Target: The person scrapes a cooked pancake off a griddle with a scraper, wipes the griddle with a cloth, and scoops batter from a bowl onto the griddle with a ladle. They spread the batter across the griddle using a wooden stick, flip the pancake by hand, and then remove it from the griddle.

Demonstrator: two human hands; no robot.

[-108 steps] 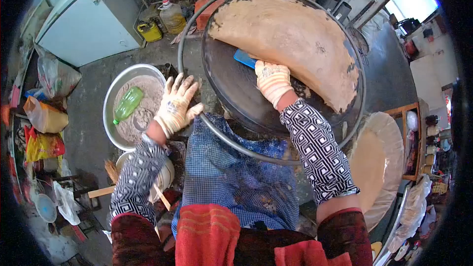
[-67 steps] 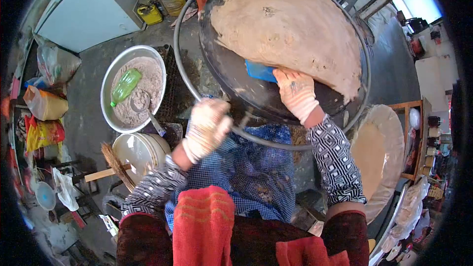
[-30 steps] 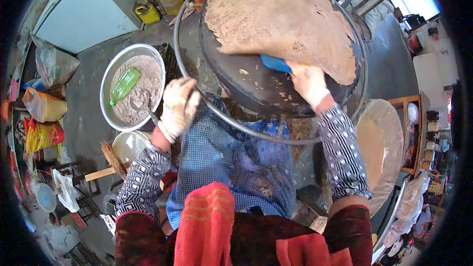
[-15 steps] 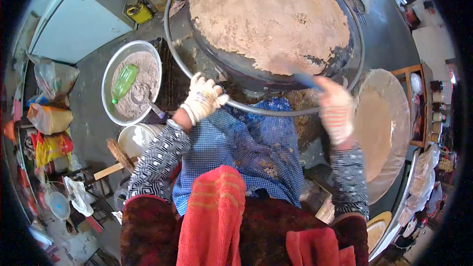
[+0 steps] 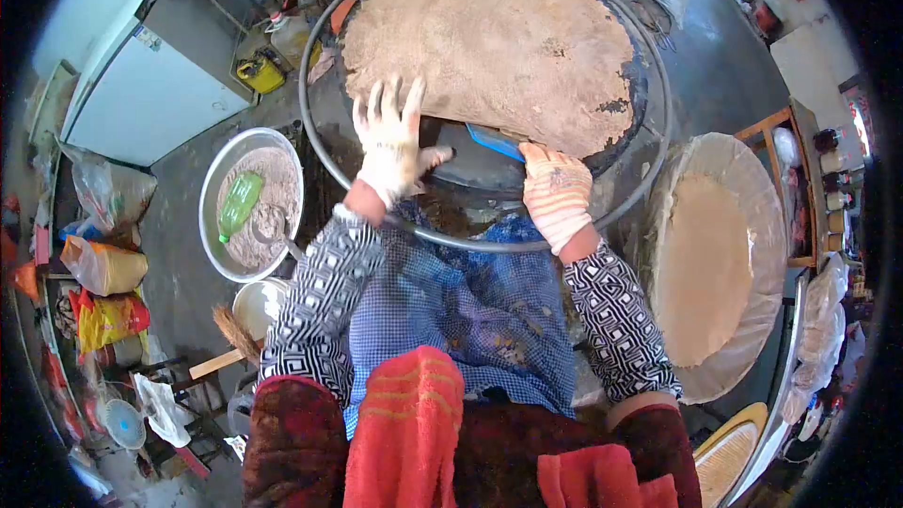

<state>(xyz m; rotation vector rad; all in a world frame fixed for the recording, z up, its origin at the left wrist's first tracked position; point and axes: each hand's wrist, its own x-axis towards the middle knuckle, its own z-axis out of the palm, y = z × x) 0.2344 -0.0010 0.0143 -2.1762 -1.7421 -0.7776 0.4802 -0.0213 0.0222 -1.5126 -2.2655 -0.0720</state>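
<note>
A large thin brown flatbread [image 5: 489,38] covers most of a round dark griddle [image 5: 470,167]. Its near edge is loose, and bare black surface shows there. My left hand [image 5: 390,136], in a whitish work glove, is open with fingers spread over the bread's near left edge. My right hand [image 5: 557,188], in a striped glove, is closed on a blue scraper [image 5: 495,142]. The scraper's blade lies along the bread's near edge, partly under it as far as I can see. A grey metal ring [image 5: 475,244] encircles the griddle, passing below both wrists.
At left stands a metal basin [image 5: 204,216] of greyish batter with a cut green bottle [image 5: 242,205] and a ladle. A white bucket [image 5: 252,306] and a brush [image 5: 233,329] are nearer. At right, brown flatbread [image 5: 705,263] lies on a plastic sheet [image 5: 762,339] beside a wooden cabinet [image 5: 801,179].
My left hand has left the metal ring and moved up onto the bread's edge. My right hand has moved left and down with the scraper. The near edge of the bread has come loose.
</note>
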